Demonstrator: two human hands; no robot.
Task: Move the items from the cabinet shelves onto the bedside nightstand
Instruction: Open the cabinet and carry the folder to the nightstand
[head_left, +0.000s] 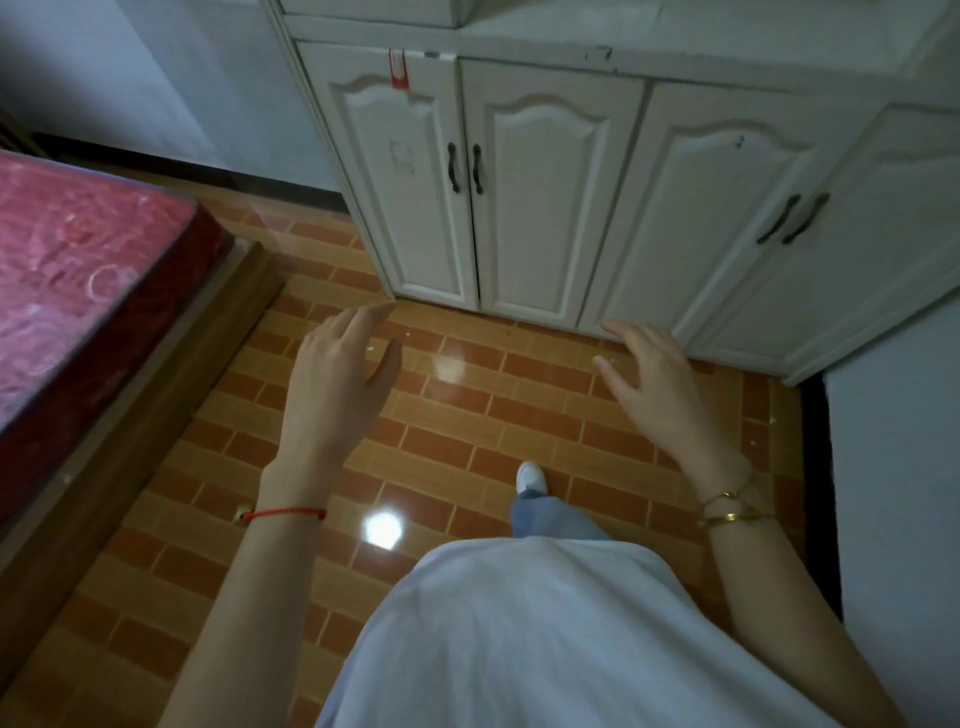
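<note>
Ahead of both hands stands the cabinet (545, 182), doors closed; left hand (340, 384) and right hand (649, 384) hover apart, fingers spread, holding nothing.

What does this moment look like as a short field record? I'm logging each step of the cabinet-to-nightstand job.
cabinet: white, the lower doors in view all shut
door handles: dark, paired where doors meet
left hand: empty, fingers spread, above the floor
right hand: empty, fingers spread, near the cabinet base
bed: red mattress, at left
floor: glossy brick-pattern tiles
nightstand: not in view
items: none visible
</note>
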